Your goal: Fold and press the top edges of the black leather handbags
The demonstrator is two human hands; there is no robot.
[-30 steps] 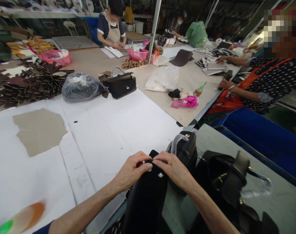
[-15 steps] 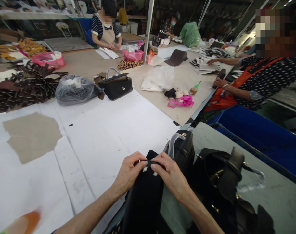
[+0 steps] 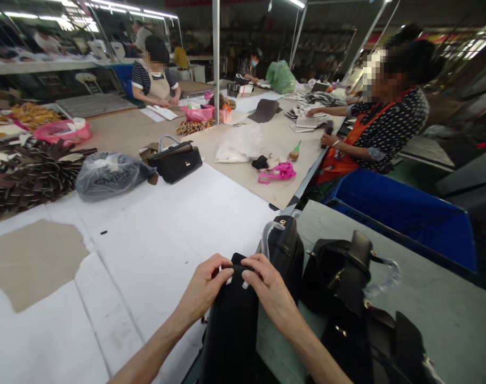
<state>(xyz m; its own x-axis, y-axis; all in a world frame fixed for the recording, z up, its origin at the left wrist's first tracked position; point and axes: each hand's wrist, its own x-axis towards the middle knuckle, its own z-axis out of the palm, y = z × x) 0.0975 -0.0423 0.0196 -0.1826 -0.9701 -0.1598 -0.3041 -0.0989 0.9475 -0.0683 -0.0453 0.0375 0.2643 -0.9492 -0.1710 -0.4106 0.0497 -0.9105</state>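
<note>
A black handbag point(image 3: 232, 325) lies before me at the bottom middle, its long side running away from me. My left hand point(image 3: 205, 285) pinches the bag's far end between thumb and fingers. Close beside it, my right hand point(image 3: 267, 282) pinches the same edge. Small whitish tabs show under both thumbs; what they are I cannot tell. Just past my right hand stands another black handbag point(image 3: 293, 245) with a gold clasp and a plastic-wrapped handle. Farther right, several black bags point(image 3: 334, 272) lie together on the grey-green surface.
A finished-looking black handbag point(image 3: 180, 164) stands on the white-covered table point(image 3: 158, 229) beside a tied plastic bag point(image 3: 110, 176). A blue bin point(image 3: 406, 218) is at the right, near a co-worker in an orange apron point(image 3: 352, 141). A metal post point(image 3: 216, 64) rises from the table.
The view has tilted up and turned slightly right, so the surroundings sit lower and farther left. Both hands keep their pinch on the handbag. An orange-and-white blur at bottom left is gone.
</note>
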